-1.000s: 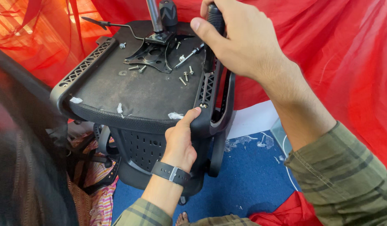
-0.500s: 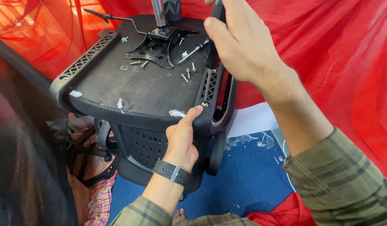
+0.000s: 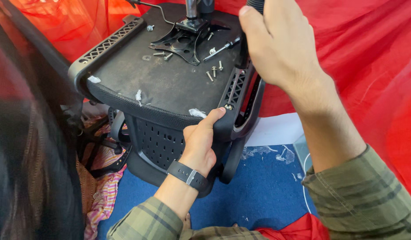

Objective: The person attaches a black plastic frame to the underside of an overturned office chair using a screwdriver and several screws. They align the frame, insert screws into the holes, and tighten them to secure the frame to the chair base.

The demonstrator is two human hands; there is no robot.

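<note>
Overturned black office chair seat (image 3: 170,84), fabric underside facing up, resting in the middle of the view on its own backrest. Gripped at its near right corner by the left hand (image 3: 200,142): fingers curled closed around the black plastic armrest bracket (image 3: 241,100), thumb stretched up along the seat's edge, its tip touching beside a small bolt head (image 3: 229,107). Black wristband (image 3: 187,174) on that wrist, plaid olive sleeve (image 3: 143,222) below.

Right hand (image 3: 281,49) higher up, fist shut around a black tool handle (image 3: 256,4) at the top edge; shaft running down from beneath the fingers toward the bracket, tip hidden behind the plastic.

Just left of the right hand's fingers, a silver screwdriver (image 3: 221,48) lying flat on the seat. Below it, between the two hands, loose silver screws (image 3: 213,72) scattered. Farther left, black metal mounting plate (image 3: 181,42) with a grey gas cylinder (image 3: 192,9) rising from it. Small white scraps of foam (image 3: 196,113) near the left thumb along the seat's front edge.

Behind and to the right of everything, red cloth (image 3: 356,66). Below the left wrist, blue carpet (image 3: 259,195); striped fabric (image 3: 103,195) at lower left; a dark blurred shape (image 3: 23,155) filling the left edge.
</note>
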